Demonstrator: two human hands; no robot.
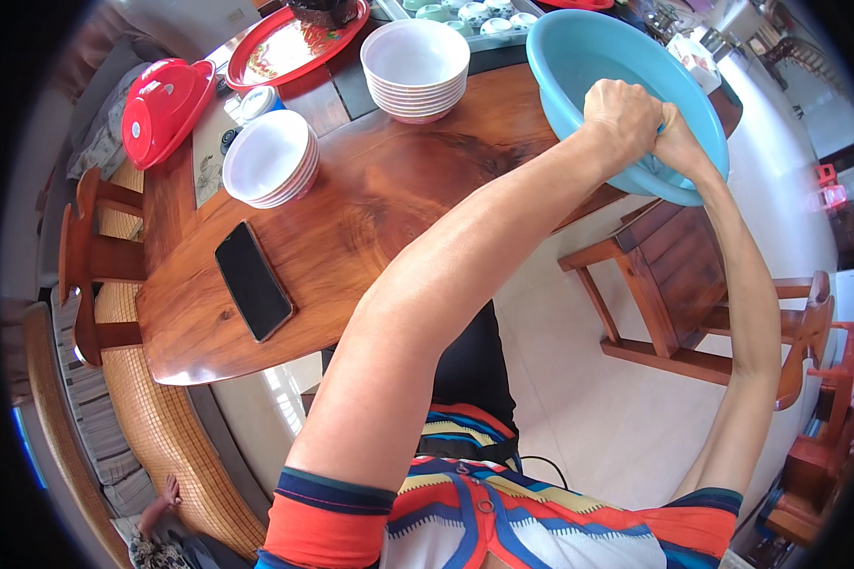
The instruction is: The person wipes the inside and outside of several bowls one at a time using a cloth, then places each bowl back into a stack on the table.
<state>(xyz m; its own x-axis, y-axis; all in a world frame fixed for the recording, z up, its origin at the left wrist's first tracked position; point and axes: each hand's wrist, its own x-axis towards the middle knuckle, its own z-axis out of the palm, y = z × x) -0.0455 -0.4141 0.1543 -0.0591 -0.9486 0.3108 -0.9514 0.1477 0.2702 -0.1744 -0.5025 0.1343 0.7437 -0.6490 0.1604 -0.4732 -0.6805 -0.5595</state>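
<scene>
Over the near side of a light blue plastic basin (579,57), my two fists meet. My left hand (621,119) is closed, knuckles up, its arm stretched across the table's edge. Against it presses my right hand (681,144), bent in at the wrist and also closed. A small bit of blue shows between them; what they grip is mostly hidden. The basin tilts towards me at the table's right end, and its inside below my hands is partly covered by them.
On the wooden table (351,228) stand two stacks of white bowls, a taller one (416,66) and a shorter one (270,161). A black phone (254,282) lies near the left edge. Red trays (299,52) are behind. A wooden chair (659,284) stands below the basin. Another person's hand (171,490) shows lower left.
</scene>
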